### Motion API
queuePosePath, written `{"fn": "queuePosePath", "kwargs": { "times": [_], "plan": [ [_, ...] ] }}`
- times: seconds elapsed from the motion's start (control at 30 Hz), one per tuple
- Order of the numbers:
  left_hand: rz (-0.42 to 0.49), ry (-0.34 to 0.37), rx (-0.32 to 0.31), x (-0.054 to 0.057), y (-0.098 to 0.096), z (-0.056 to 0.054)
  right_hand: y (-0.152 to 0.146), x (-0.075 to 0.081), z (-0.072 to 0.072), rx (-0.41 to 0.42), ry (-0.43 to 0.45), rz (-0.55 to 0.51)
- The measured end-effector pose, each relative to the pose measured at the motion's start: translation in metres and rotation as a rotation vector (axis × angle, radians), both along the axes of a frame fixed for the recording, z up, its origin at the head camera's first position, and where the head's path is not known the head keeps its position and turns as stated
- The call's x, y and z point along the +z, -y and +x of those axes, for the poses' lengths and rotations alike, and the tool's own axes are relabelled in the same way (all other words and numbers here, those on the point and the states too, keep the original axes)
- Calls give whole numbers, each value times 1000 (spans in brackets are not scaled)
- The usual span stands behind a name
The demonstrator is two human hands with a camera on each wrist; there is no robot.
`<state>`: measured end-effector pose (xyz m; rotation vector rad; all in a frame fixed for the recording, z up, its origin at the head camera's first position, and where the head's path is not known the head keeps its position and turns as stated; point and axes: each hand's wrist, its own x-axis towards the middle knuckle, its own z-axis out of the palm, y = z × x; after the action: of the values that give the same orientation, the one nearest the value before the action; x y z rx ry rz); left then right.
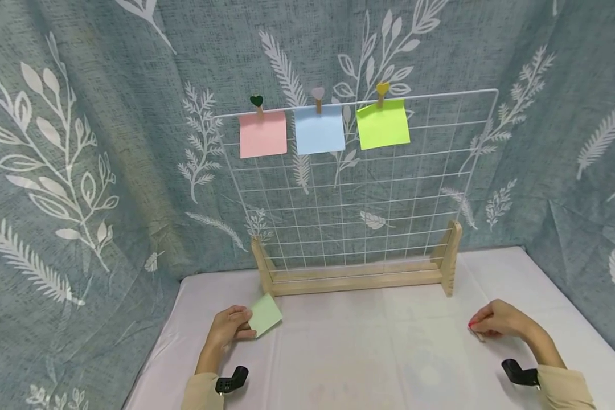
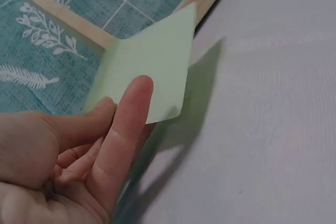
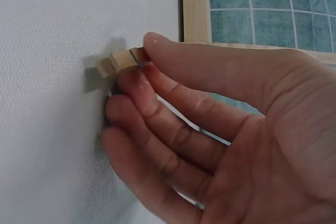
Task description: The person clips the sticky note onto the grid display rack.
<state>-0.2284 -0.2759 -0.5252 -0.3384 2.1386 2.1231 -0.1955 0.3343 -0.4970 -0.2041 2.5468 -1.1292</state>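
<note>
My left hand pinches a pale green sticky note by its edge, near the left foot of the rack. In the left wrist view the note stands tilted above the white cloth and casts a shadow on it. Over at the right of the table, my right hand pinches a small wooden clothespin between thumb and fingers. A bit of red on the clothespin shows at the fingertips in the head view. Its wooden tip points away from the palm in the right wrist view.
A white wire grid stands in a wooden base at the back. Clipped along its top wire are a pink note, a blue note and a yellow-green note, each under a heart-topped clothespin. Leaf-patterned curtains surround the table.
</note>
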Motion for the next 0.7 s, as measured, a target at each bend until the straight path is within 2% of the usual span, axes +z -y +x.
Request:
{"fn": "queuePosePath", "kwargs": {
  "times": [0.13,0.3,0.5,0.7],
  "plan": [
    [10,-4,-7,1,0,-1,4,1,-1,-35,4,-9],
    [28,5,14,5,-5,-2,7,1,-3,-92,-2,-25],
    [32,29,9,11,-13,-3,11,0,-6,-144,-71,-41],
    [26,9,0,16,-21,-1,15,0,-8,-149,-134,-66]
  ]
}}
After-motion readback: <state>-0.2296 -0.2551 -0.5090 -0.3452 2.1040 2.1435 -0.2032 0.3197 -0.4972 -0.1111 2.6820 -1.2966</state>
